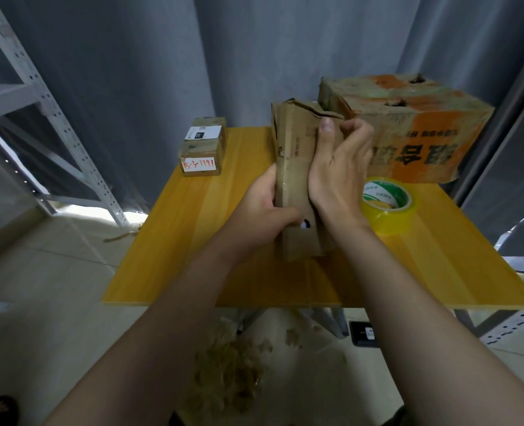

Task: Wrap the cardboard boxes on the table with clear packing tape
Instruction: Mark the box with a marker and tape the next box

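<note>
Cardboard box in hand (pixel 294 167): a worn, flattened brown box, stood on end at the middle of the bench, its torn top edge at the far end.
Right fingers (pixel 354 130): curled over the box's far right edge, thumb pressed flat on its face; the right hand (pixel 337 170) is grasping the box.
Left fingers: wrapped round the box's left side, mostly hidden behind it; the left hand (pixel 263 207) is grasping the box lower down.
Tape roll (pixel 388 204): clear yellowish packing tape with a green and white core, lying flat on the bench just right of the right wrist.
Large box (pixel 408 124): brown and orange, battered, far right on the bench, behind the tape roll.
Small box (pixel 204 146): far left on the bench, white labels on top and on the near face, well apart from the hands.
Bench (pixel 168 256): yellow wood-grain top.
Floor (pixel 39 272): pale tiles, with crumpled scraps (pixel 233 364) under the bench's near edge.
Shelving rack (pixel 55 112): grey metal, far left.
</note>
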Demonstrator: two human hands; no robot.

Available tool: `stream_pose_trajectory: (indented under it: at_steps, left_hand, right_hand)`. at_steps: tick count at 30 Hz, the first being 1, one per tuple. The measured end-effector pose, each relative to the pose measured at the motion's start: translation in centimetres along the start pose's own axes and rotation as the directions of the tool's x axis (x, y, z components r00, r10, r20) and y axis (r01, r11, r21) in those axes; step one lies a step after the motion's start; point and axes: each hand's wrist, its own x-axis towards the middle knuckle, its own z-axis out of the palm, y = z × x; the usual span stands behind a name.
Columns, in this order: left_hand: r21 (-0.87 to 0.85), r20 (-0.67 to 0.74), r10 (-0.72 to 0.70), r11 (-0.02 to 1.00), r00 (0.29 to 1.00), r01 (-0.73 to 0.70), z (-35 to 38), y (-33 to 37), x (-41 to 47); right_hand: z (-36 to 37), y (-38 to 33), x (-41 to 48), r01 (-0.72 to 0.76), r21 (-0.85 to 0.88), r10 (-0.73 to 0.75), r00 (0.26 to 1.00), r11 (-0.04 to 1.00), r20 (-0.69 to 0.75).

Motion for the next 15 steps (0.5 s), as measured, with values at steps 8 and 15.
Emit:
stream_pose_trajectory:
  at_steps: [8, 15]
  left_hand:
    - [-0.100, -0.067, -0.091, 0.991, 0.994, 0.084, -1.4, 0.2, 0.2]
    - [-0.245, -0.140, -0.180, 0.959, 0.974, 0.142, -2.2, 0.2, -0.1]
  right_hand:
    - [-1.5, 0.3, 1.2, -0.213, 0.130, 0.187, 0.965, 0.968, 0.182]
    - [-2.0, -0.5, 1.5, -0.331, 0.204, 0.290, 0.935, 0.921, 0.204]
